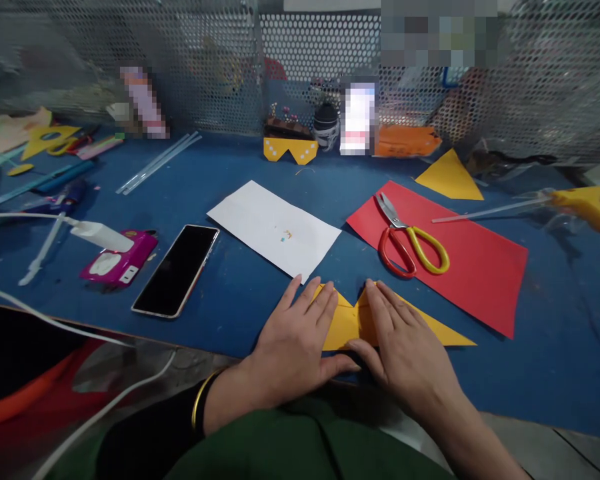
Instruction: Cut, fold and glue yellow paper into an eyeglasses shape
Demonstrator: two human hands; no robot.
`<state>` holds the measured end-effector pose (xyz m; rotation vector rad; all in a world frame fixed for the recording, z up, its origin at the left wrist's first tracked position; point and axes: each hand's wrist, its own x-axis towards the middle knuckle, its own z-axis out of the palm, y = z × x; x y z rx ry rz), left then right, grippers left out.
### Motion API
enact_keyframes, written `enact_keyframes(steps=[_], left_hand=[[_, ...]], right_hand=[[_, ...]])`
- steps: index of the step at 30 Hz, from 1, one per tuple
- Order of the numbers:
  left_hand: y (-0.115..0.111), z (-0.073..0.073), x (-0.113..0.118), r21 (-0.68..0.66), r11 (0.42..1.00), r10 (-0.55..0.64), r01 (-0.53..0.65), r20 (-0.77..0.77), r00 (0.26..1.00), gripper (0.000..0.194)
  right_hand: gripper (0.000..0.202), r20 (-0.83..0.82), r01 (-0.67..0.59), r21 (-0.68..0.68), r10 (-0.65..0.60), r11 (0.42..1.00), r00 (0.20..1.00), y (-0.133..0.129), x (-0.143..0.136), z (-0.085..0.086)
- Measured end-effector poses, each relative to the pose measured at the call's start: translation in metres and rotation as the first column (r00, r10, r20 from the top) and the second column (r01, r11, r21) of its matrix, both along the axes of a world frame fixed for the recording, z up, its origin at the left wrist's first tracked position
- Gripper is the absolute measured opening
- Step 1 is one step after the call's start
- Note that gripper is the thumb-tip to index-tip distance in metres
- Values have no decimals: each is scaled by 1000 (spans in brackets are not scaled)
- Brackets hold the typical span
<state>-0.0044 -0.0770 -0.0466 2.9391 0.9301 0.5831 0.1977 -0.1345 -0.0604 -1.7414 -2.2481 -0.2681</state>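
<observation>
Your left hand (pixel 295 340) and right hand (pixel 405 340) lie open on the notched yellow paper (pixel 343 327), fingers extended, gripping nothing. It's at the blue table's (pixel 245 287) near edge, scissors (pixel 400 227) just beyond.

The desk (pixel 235 317) carries one yellow paper (pixel 443 330), one phone (pixel 177 270) and one magenta socket block (pixel 123 261) near its front edge, one white sheet (pixel 260 227) and one red sheet (pixel 480 273) farther in, one pair of scissors (pixel 398 224), and one yellow glue gun (pixel 587 203) by its right edge.
</observation>
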Motion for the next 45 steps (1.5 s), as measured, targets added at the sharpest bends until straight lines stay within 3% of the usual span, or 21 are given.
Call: enact_keyframes(steps=[11, 18, 24, 28, 31, 36, 41, 45], left_hand=[[3, 5, -6, -58, 998, 4, -7, -48, 999, 76], [2, 5, -5, 34, 999, -31, 31, -15, 999, 68], [0, 5, -8, 30, 997, -68, 68, 2, 998, 61], [1, 10, -10, -8, 997, -76, 76, -13, 997, 65], [0, 14, -17, -7, 999, -45, 45, 58, 997, 72], [-6, 13, -31, 49, 998, -36, 28, 171, 985, 51], [-6, 6, -34, 56, 997, -65, 55, 206, 976, 23], [1, 9, -32, 115, 993, -58, 33, 222, 973, 14]], right_hand=[[87, 3, -28, -7, 28, 1000, 1000, -10, 10, -2], [81, 15, 1, 35, -1, 999, 1000, -14, 6, -1], [81, 51, -28, 75, 25, 997, 998, -22, 4, -2], [80, 18, -5, 60, 4, 998, 1000, -22, 4, 2], [72, -53, 39, 63, -36, 997, 998, -27, 14, 6], [63, -40, 186, 145, -182, 972, 983, -44, 37, 9], [45, 60, -34, 164, 25, 986, 998, -46, 50, 12], [31, 86, -149, 151, 137, 977, 987, -41, 53, 17]])
